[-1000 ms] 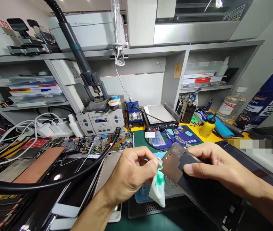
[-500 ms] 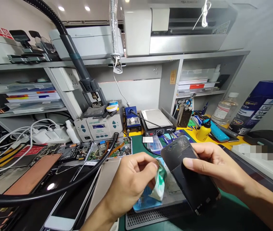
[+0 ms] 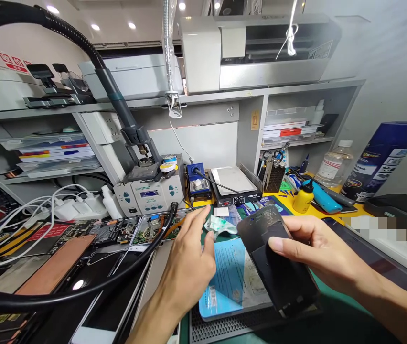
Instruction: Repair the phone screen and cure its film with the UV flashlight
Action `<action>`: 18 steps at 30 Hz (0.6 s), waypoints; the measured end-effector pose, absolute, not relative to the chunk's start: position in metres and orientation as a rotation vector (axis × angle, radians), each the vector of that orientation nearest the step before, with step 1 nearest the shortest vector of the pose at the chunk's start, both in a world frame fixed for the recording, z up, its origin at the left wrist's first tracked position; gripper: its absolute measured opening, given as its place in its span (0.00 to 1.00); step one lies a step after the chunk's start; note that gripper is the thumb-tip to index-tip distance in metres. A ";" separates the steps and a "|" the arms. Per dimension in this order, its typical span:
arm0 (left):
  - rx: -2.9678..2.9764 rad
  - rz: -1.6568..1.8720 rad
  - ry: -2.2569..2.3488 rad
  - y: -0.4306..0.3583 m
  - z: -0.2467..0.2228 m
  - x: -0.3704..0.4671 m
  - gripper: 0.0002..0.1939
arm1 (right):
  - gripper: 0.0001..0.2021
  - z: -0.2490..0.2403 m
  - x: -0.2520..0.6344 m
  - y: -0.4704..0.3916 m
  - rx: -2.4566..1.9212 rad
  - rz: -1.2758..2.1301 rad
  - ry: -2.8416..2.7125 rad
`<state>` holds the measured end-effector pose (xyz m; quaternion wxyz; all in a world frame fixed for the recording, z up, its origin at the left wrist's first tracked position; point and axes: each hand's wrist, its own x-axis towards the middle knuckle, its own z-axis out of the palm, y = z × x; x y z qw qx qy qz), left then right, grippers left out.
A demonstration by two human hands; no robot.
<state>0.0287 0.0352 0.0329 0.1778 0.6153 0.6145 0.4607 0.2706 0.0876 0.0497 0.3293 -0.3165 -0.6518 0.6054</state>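
Note:
A black phone screen part [image 3: 278, 267], tilted with its worn top end away from me, is gripped along its right side by my right hand [image 3: 314, 243], thumb on its face. My left hand [image 3: 192, 263] has its fingers stretched out and apart, holding nothing. Just past its fingertips lies a crumpled white and green wipe [image 3: 220, 225]. Below the screen part and beside my left hand is a light blue printed packet [image 3: 227, 274], resting partly on a grey perforated mat [image 3: 221, 329].
Phones and circuit boards lie at left under a black hose [image 3: 81, 288]. Behind stand a grey soldering station [image 3: 149, 196] and a flat heating plate [image 3: 237, 181]. A yellow bottle [image 3: 303, 197], clear bottle [image 3: 334, 165] and blue spray can [image 3: 382, 162] are at right.
My left hand has let go of the wipe and opened; the wipe now lies farther back on the table. The blue packet is more exposed. My right hand still holds the screen part.

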 end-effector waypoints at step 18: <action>2.152 1.359 1.466 0.022 0.095 0.066 0.07 | 0.09 0.060 0.263 0.076 -0.598 1.265 -1.486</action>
